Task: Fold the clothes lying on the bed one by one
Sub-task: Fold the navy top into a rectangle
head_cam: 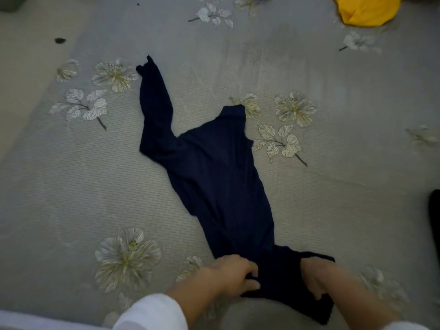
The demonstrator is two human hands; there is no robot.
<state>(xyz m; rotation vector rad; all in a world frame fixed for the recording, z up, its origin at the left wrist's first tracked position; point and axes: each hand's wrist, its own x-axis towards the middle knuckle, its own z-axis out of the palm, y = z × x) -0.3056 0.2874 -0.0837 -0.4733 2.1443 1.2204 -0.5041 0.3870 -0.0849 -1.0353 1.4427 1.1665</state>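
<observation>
No text, label, brand, number or sign can be read anywhere in the view. The dark blue garment (214, 175) in the middle is plain cloth with no print. The bed cover (345, 206) carries only a pattern of flowers and leaves, no letters. The yellow cloth (366, 10) at 1 o'clock also shows no writing.
</observation>
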